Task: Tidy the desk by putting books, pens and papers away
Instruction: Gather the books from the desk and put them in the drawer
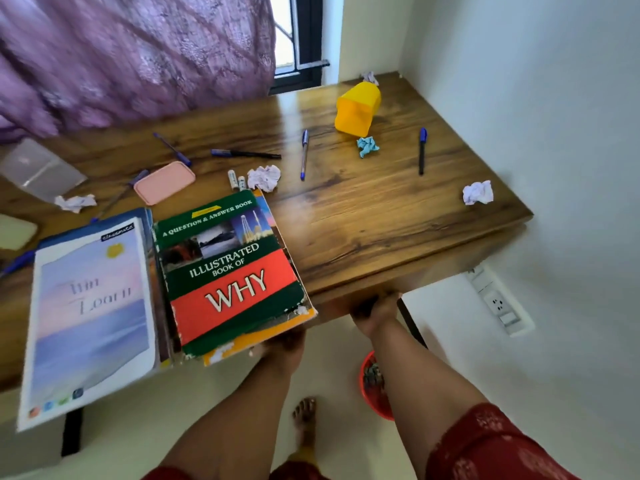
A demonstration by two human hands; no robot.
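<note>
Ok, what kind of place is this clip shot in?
Probably a study corner in a home: a wooden desk by a window with a purple curtain, strewn with books, pens and crumpled paper.

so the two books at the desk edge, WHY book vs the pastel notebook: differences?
The WHY book has a dark green and red cover with bold white lettering; the pastel notebook is pale lilac and pink with faint script. The WHY book's corners and edges are worn and chipped; the pastel notebook's look clean. The left hand holds the WHY book from below; no hand touches the pastel notebook. Both overhang the front of the desk.
</note>
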